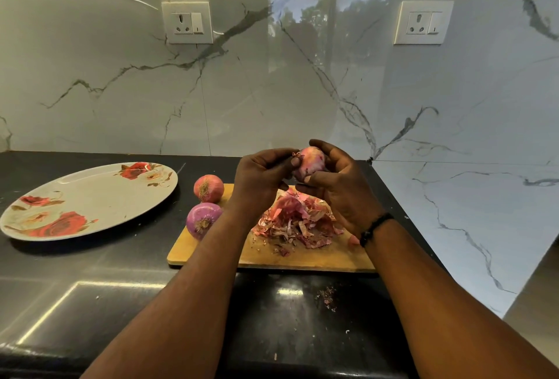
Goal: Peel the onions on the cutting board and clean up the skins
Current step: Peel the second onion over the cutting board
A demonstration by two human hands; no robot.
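Above the wooden cutting board, the right hand is cradling a half-peeled pink onion while the left hand is pinching its papery skin, which may be tearing short and scattering onto the black counter.

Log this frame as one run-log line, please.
phase: peeling | right hand: holds onion | left hand: pinches skin at its tip | skins: piled on cutting board | plate: bare

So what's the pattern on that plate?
Red roses on a pale ground, plate, seen in the head view.
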